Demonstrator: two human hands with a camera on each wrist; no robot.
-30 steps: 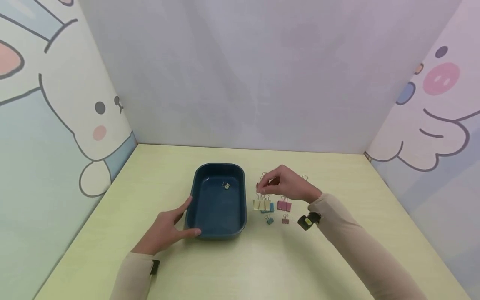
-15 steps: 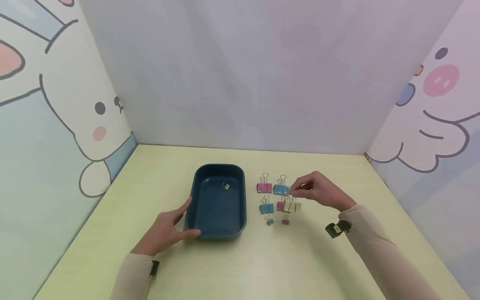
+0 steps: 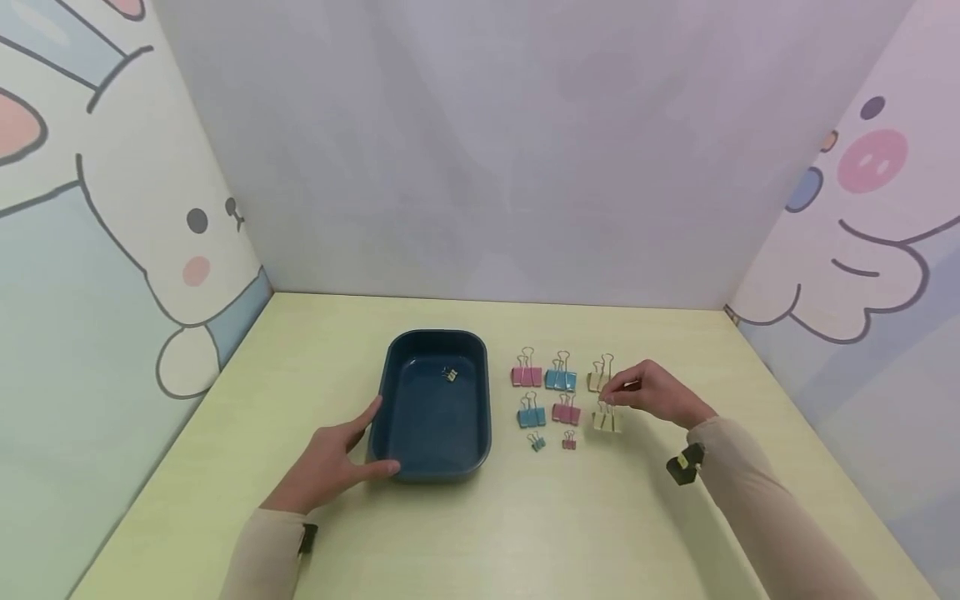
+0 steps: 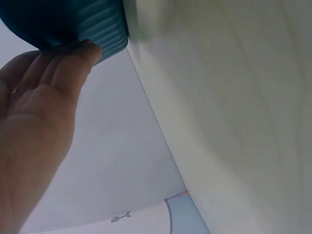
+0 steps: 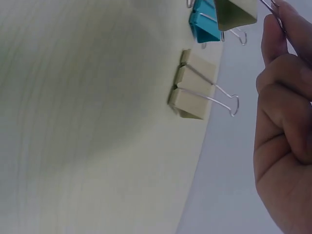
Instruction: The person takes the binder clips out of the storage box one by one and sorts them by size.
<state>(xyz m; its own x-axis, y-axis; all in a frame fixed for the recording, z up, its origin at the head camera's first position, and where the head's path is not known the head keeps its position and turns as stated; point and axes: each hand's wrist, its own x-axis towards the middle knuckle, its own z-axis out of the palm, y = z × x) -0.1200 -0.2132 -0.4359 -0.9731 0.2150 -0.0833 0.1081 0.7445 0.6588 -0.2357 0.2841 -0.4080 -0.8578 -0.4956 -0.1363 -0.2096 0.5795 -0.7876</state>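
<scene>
My right hand [image 3: 654, 395] pinches the wire handles of a pale yellow binder clip [image 3: 607, 422], which hangs at the right end of the middle row of clips. In the right wrist view, the pinched clip is cut off at the top edge. Just behind it stands a larger pale yellow binder clip [image 3: 597, 382], partly covered by the fingers in the head view. My left hand [image 3: 330, 458] rests against the left side of a dark blue tray [image 3: 431, 477], thumb at its near corner and fingers along its wall. A small yellow binder clip [image 3: 450, 375] lies in the tray.
Right of the tray, pink [image 3: 527, 377] and blue [image 3: 561, 381] large clips stand in the back row. Blue [image 3: 532, 417] and pink [image 3: 566, 413] medium clips form the middle row. Small teal [image 3: 536, 442] and pink [image 3: 569, 442] clips lie nearest. Walls enclose the table.
My right hand has carried the yellow binder clip rightward across the rows, from beside the tray to the right end of the middle row. The left hand and the tray have stayed put.
</scene>
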